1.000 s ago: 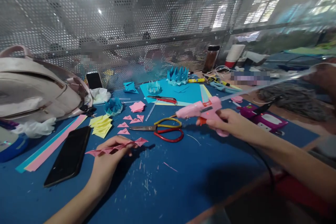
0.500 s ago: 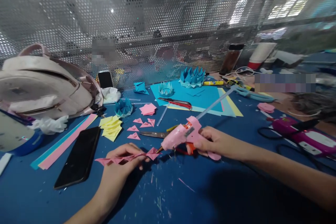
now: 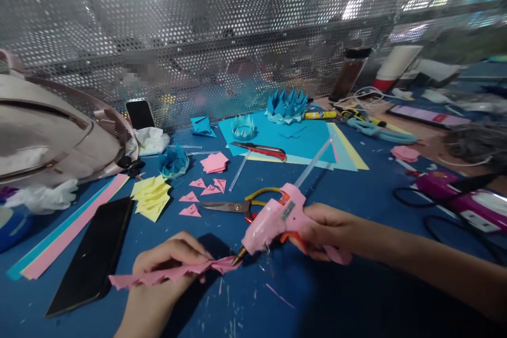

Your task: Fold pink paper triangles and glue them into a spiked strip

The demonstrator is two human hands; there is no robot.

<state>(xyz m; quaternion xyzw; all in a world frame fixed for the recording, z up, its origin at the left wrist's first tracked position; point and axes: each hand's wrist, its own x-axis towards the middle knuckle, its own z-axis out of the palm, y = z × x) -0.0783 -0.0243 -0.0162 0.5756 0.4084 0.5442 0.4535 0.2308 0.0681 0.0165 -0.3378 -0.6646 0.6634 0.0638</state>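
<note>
My left hand (image 3: pixel 170 261) pinches a pink folded paper strip (image 3: pixel 158 277) made of pointed pieces, held above the blue table. Wrapped round the handle of a pink glue gun (image 3: pixel 273 222) is my right hand (image 3: pixel 322 229), with fingers by the orange trigger. The gun's metal nozzle touches or nearly touches the strip's right end. A clear glue stick (image 3: pixel 316 160) juts from the gun's back. Behind the gun lie scissors (image 3: pixel 227 207), partly hidden by it. Several small pink folded triangles (image 3: pixel 190 210) rest left of the scissors.
Yellow paper pieces (image 3: pixel 152 196), a black phone (image 3: pixel 93 253) and paper strips (image 3: pixel 75 227) lie at left, near a bag (image 3: pixel 59 132). A red cutter (image 3: pixel 261 150) rests on blue sheets (image 3: pixel 304 142) with a blue paper flower (image 3: pixel 285 105). At right is a magenta power strip (image 3: pixel 467 200).
The glue gun has tilted, its nozzle now lower and over the strip's end. My left hand has turned the strip, its left end dropping. The view has shifted slightly.
</note>
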